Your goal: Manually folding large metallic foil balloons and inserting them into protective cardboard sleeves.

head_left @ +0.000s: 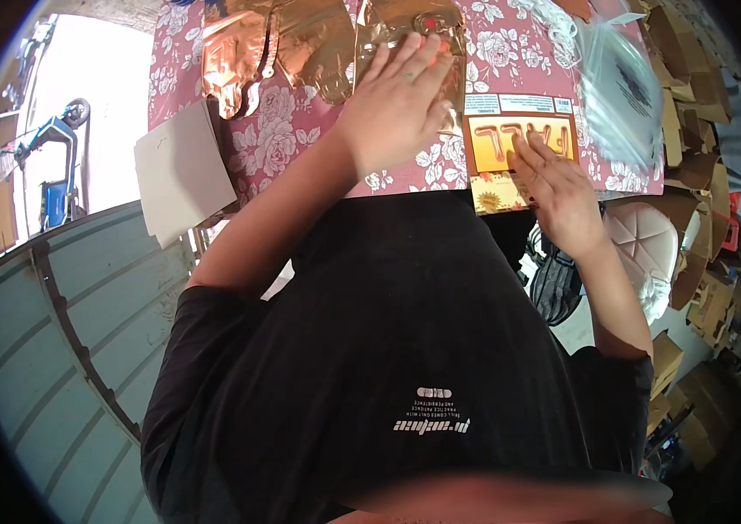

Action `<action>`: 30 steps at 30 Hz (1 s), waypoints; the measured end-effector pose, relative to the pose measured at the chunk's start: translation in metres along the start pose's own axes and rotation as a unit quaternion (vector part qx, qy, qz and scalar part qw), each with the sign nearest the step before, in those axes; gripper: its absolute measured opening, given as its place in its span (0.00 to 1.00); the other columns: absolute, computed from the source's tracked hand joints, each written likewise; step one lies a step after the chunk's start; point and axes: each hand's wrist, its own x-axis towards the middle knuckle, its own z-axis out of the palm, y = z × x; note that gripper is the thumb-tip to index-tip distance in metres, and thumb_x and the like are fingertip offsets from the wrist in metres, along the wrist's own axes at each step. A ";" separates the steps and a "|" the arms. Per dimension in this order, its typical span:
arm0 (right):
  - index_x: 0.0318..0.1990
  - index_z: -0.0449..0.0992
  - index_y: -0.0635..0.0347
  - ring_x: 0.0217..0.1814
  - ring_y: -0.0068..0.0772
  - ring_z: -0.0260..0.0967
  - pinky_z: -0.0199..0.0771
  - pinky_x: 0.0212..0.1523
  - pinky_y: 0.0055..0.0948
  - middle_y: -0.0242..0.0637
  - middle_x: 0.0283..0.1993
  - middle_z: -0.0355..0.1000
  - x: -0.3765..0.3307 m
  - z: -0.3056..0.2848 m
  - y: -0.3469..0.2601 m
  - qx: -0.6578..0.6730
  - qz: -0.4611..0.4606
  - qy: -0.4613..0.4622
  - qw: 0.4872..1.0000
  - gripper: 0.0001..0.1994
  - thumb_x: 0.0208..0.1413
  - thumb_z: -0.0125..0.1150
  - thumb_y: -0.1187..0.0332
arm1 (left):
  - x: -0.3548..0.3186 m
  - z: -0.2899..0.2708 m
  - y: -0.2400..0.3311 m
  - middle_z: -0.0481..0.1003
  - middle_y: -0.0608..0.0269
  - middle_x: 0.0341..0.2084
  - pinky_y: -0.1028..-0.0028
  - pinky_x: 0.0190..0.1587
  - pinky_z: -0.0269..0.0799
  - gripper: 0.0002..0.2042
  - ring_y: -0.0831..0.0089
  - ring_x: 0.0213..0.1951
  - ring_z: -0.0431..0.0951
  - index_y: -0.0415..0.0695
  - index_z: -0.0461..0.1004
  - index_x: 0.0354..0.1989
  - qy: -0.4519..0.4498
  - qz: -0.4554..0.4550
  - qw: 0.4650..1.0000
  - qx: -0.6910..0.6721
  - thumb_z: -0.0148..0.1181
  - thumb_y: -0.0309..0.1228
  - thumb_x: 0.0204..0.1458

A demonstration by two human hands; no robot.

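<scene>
My left hand [398, 105] lies with its fingers stretched out on a flat copper-coloured foil piece [384, 17] at the table's far middle. Under and beside those fingers shows something small in red and orange, partly hidden. To the left are more copper foil pieces [305, 44], flat and shiny like uninflated foil balloons. My right hand [562, 196] rests, fingers extended, over the right side of a printed yellow and brown card [497, 194]. The card reaches the table's near edge and carries a picture of balloon letters; my fingers cover part of it.
A pink tablecloth with white roses [274, 131] covers the table. Pale cardboard pieces [180, 170] are stacked at its left edge. Clear plastic bags [619, 96] and white string [558, 26] lie on the right. Cardboard boxes [698, 105] and a white quilted seat [645, 236] stand beyond.
</scene>
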 end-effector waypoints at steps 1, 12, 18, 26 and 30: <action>0.64 0.75 0.60 0.74 0.46 0.67 0.70 0.67 0.42 0.41 0.70 0.72 -0.003 -0.001 -0.003 0.024 -0.013 0.024 0.999 0.30 0.49 0.60 0.81 | 0.001 -0.007 -0.002 0.58 0.48 0.75 0.48 0.78 0.43 0.28 0.53 0.77 0.53 0.40 0.63 0.72 0.015 -0.003 1.000 -0.014 0.49 0.42 0.67; 0.59 0.79 0.69 0.63 0.48 0.78 0.74 0.66 0.39 0.50 0.59 0.79 0.033 -0.055 -0.052 0.036 0.136 0.270 0.952 0.28 0.51 0.47 0.92 | -0.060 -0.032 0.023 0.64 0.40 0.70 0.45 0.75 0.51 0.29 0.44 0.73 0.61 0.32 0.71 0.63 0.005 -0.056 0.998 0.001 0.64 0.38 0.57; 0.59 0.78 0.64 0.63 0.47 0.77 0.75 0.66 0.43 0.48 0.60 0.78 0.089 -0.026 -0.091 0.051 0.046 0.222 0.973 0.26 0.49 0.58 0.83 | -0.060 -0.003 0.014 0.79 0.51 0.57 0.54 0.70 0.64 0.22 0.55 0.65 0.73 0.49 0.80 0.57 0.014 -0.014 0.993 -0.119 0.66 0.40 0.54; 0.58 0.76 0.64 0.64 0.45 0.76 0.79 0.60 0.36 0.47 0.61 0.77 0.129 0.009 -0.084 0.015 0.057 0.129 0.990 0.23 0.54 0.61 0.71 | -0.063 -0.018 0.020 0.81 0.55 0.28 0.61 0.42 0.74 0.18 0.59 0.35 0.82 0.40 0.82 0.30 -0.094 -0.024 0.995 0.019 0.64 0.47 0.53; 0.62 0.74 0.62 0.63 0.45 0.76 0.79 0.58 0.36 0.45 0.61 0.77 0.143 0.011 -0.076 0.034 0.082 0.110 0.990 0.27 0.51 0.63 0.72 | -0.052 -0.020 0.015 0.79 0.54 0.26 0.61 0.42 0.72 0.18 0.59 0.36 0.80 0.41 0.81 0.28 -0.032 0.021 0.999 0.039 0.64 0.47 0.53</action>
